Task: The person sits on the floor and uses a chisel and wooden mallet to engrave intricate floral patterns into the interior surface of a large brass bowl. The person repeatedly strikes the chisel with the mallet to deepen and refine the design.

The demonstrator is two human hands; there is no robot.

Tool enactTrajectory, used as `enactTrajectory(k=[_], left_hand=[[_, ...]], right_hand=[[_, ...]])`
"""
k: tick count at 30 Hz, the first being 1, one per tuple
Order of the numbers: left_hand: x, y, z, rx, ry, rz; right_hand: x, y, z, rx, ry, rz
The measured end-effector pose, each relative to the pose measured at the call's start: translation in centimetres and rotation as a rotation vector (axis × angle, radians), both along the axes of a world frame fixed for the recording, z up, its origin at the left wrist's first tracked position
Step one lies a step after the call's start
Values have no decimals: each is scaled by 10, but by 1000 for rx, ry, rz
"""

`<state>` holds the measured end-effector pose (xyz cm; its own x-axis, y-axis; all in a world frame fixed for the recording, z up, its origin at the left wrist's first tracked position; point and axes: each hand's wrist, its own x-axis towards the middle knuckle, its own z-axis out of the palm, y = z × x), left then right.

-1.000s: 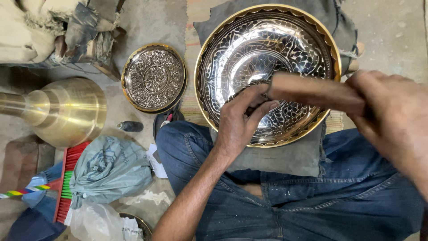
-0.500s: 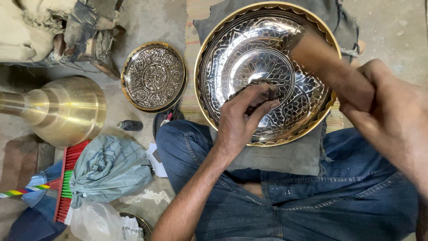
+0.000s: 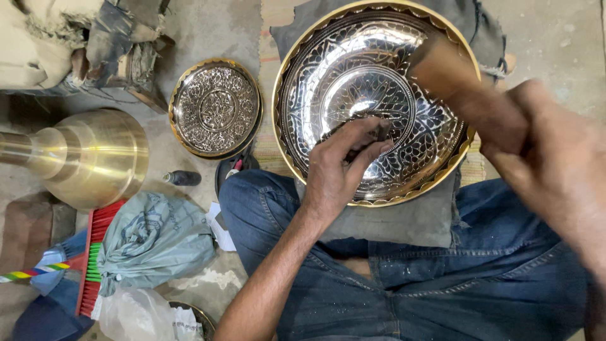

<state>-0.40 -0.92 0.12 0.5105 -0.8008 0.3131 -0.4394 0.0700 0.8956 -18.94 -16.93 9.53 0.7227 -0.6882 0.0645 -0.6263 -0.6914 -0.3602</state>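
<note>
**Engraving in progress on large bowl — pattern looks mostly cut**

Left hand (image 3: 338,173): fingers curled and pinched together inside the large engraved bowl (image 3: 379,82), tips pressed on the bowl's inner wall near the centre medallion. Likely pinching a small tool; something dark shows at the fingertips, too small to confirm.

Right hand (image 3: 555,170): closed around a wooden handle (image 3: 461,88), blurred, raised over the right side of the bowl. Handle head points up-left toward the bowl's far-right rim. Blur suggests a swing, so my read is hammer-and-punch work.

Bowl: sits in the person's lap on a grey cloth pad (image 3: 404,221), over crossed legs in blue jeans (image 3: 410,297), tilted toward the camera. Gold rim, silver interior.

Progress, as a judgement: floral pattern covers centre, wall and scalloped border, with no obvious blank patch visible. Looks like late-stage detailing or touch-up near the centre ring. Cannot tell what remains under the left hand.

Around, on the floor:
- small engraved plate (image 3: 216,107), just left of the bowl, similar pattern, looks complete
- brass bell-shaped vessel (image 3: 82,158), far left, lying on its side
- small dark bottle (image 3: 183,178), between vessel and knee
- grey plastic bag (image 3: 151,237) and red brush (image 3: 95,265), near left
</note>
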Motion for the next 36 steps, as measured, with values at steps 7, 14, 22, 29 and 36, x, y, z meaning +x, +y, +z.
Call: enactTrajectory(k=[7, 14, 22, 29, 36], left_hand=[[0, 0, 2, 59, 22, 1], [1, 1, 0, 56, -9, 7], [2, -2, -4, 46, -20, 8], [1, 0, 0, 35, 24, 15], [0, 1, 8, -5, 37, 9]], right_hand=[[-2, -4, -9, -84, 192, 23], [-5, -7, -11, -303, 265, 146], [14, 3, 4, 74, -194, -74], [-1, -2, -10, 21, -82, -24], [-4, -2, -13, 57, -135, 24]])
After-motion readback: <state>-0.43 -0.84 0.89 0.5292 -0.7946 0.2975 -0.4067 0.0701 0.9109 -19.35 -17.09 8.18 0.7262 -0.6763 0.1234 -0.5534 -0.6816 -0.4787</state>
